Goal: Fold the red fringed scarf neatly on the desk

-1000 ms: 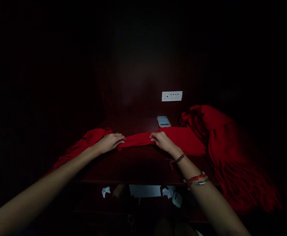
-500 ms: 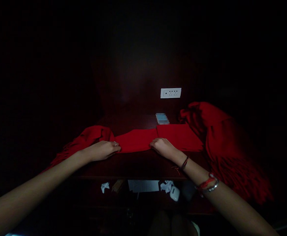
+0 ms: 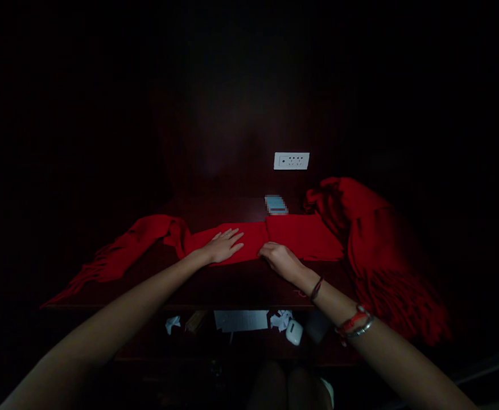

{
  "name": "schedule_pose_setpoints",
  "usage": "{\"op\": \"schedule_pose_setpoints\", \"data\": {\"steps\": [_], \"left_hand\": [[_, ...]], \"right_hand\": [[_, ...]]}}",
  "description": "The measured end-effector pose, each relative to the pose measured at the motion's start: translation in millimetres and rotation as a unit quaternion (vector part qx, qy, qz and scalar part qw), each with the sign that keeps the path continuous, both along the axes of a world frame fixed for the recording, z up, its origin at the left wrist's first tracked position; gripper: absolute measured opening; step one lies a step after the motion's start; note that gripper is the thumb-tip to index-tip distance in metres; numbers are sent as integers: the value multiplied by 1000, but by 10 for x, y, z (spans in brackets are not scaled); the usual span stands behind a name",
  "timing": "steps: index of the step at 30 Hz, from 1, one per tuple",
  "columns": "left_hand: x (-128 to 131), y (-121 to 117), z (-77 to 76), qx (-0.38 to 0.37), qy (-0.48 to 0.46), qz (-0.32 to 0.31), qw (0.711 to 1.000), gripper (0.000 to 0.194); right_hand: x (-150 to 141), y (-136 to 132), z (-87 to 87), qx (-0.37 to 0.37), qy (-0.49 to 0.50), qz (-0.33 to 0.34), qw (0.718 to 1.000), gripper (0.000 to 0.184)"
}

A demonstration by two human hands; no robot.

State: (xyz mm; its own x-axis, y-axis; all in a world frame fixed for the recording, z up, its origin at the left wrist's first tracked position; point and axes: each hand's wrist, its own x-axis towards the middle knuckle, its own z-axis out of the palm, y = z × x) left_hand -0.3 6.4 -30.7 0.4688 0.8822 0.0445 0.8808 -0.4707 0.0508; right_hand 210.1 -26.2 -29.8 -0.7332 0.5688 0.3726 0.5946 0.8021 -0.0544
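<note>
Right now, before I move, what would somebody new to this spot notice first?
Probably the vivid red cloth across the middle of the dark tabletop, with your left hand spread flat on it. Next, the fringed red heap on the right. Then the white socket, bright against the dark wall behind.

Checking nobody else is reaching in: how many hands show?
2: the left hand, spread flat on the red cloth, and the right hand, curled at its near edge. Darkness could hide others.

A dim room, perhaps in a home: a dark reddish desk (image 3: 189, 293) with a lower shelf (image 3: 147, 347), and a wall socket (image 3: 291, 161) behind.
</note>
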Motion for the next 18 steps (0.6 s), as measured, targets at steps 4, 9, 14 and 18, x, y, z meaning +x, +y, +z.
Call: {"op": "schedule_pose_setpoints", "data": {"steps": [4, 9, 14, 18], "left_hand": [[-181, 49, -131, -5, -10, 5, 1000, 52], [-223, 41, -64, -26, 2, 14, 1000, 53], [38, 79, 108, -10, 10, -9, 1000, 51], [248, 140, 104, 4, -39, -15, 999, 56]], "right_hand": [[-11, -64, -37, -21, 25, 49, 998, 24], [147, -61, 123, -23, 138, 28, 990, 23], [639, 233, 349, -63, 116, -345, 929, 31], [910, 504, 394, -180, -22, -486, 855, 47]]}}
